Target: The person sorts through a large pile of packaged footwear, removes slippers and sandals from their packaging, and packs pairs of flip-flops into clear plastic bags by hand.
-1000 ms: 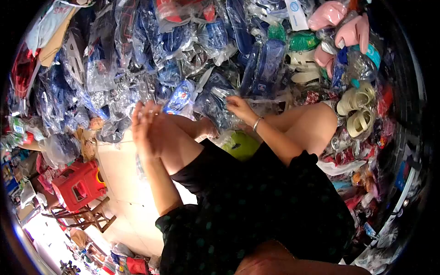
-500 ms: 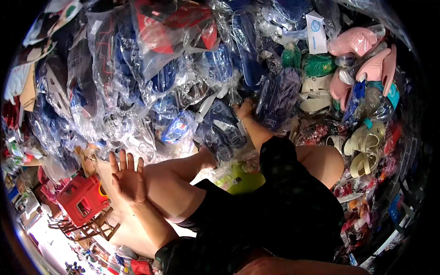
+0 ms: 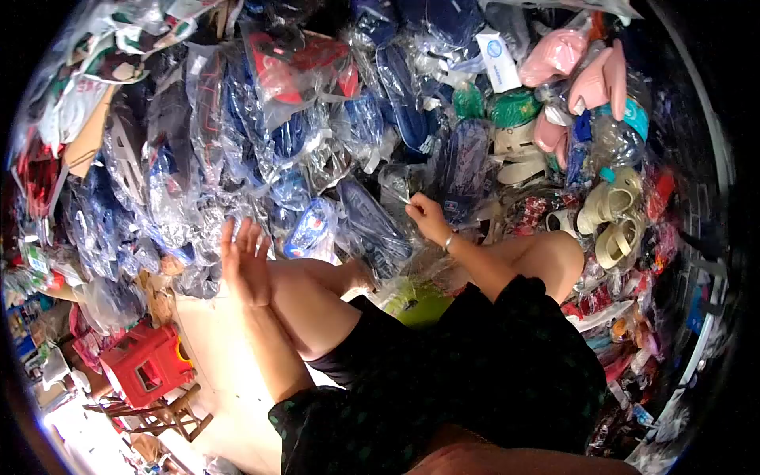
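My left hand (image 3: 247, 265) is raised beside my knee with its fingers apart and nothing in it. A bracelet circles the wrist of my right hand (image 3: 428, 219), whose fingers are pinched on the edge of a clear plastic bag (image 3: 402, 184). Left of that hand lies a pair of dark blue slippers in plastic (image 3: 374, 226). Beyond it is another wrapped dark blue pair (image 3: 465, 162). A blue and white package (image 3: 312, 228) rests between my two hands.
Wrapped footwear is heaped across the front. Pink slippers (image 3: 556, 57) and beige clogs (image 3: 611, 207) lie on the right. A lime green item (image 3: 421, 307) sits between my legs. At the left stand a red plastic stool (image 3: 148, 366) and a wooden rack (image 3: 170, 417).
My right hand reached into the pile and has come back toward me, now pinching the plastic bag. My left hand rose, with its fingers still spread.
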`<state>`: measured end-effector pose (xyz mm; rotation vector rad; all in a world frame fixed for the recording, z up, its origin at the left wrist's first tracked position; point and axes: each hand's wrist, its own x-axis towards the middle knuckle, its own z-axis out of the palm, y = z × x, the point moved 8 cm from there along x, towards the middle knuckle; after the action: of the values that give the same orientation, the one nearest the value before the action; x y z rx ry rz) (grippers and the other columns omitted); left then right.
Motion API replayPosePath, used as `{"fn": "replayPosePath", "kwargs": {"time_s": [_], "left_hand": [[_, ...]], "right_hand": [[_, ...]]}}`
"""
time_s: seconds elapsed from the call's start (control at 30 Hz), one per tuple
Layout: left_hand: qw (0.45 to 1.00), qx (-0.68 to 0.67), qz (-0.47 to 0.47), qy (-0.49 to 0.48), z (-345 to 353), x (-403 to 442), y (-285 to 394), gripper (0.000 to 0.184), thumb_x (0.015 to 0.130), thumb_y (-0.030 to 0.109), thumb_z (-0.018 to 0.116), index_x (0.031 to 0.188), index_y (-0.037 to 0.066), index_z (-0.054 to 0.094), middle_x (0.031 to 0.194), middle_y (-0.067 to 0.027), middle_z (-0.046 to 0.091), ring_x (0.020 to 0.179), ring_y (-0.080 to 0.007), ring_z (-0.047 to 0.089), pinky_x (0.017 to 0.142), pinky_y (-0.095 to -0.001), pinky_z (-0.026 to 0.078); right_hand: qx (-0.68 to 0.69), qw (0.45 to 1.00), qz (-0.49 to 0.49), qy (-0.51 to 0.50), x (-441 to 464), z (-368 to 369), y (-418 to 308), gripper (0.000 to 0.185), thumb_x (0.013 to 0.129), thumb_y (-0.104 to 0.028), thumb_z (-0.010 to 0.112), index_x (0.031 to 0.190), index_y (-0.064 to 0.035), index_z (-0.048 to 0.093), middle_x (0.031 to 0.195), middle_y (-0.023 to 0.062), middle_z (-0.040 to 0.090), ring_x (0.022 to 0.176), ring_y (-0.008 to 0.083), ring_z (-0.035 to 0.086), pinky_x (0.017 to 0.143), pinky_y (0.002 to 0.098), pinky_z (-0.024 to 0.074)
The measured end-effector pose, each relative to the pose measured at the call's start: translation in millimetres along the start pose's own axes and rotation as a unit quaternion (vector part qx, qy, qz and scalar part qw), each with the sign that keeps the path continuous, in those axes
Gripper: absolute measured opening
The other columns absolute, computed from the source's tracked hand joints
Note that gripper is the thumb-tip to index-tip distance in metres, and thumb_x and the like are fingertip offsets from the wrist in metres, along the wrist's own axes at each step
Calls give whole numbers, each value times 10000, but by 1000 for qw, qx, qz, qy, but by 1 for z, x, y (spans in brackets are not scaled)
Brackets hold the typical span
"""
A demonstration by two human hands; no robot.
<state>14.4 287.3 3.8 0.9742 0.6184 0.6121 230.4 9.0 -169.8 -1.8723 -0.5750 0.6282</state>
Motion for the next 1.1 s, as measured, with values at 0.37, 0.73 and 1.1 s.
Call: {"fn": "replayPosePath", "kwargs": {"time_s": [0.37, 0.73, 1.1], "left_hand": [[833, -307, -360, -285, 184, -115, -119, 885, 749, 728, 358, 1348, 85, 259, 1287, -193, 412, 1136, -354, 452, 924, -564, 362], [899, -259, -257, -243, 203, -90, -90, 801, 676, 441, 677, 1289, 32, 362, 1202, -169, 500, 1027, -290, 550, 858, -437, 488], [874, 143, 287, -364, 337, -67, 157, 1223, 616, 257, 764, 1374, 80, -179, 1431, -199, 102, 1299, -275, 214, 1051, -359, 204]], "right_hand": [[-195, 858, -472, -46, -133, -49, -258, 65, 751, -115, 579, 736, -63, 543, 670, 52, 506, 591, 203, 505, 518, 316, 409], [-284, 834, -474, 11, -162, -90, -245, 308, 719, -151, 595, 1006, -58, 536, 1010, 143, 490, 972, 289, 494, 818, 426, 428], [393, 853, -342, 35, -90, -164, -387, 769, 754, -87, 629, 1351, -22, 148, 1274, 88, 384, 1187, 202, 371, 1025, 344, 261]]}}
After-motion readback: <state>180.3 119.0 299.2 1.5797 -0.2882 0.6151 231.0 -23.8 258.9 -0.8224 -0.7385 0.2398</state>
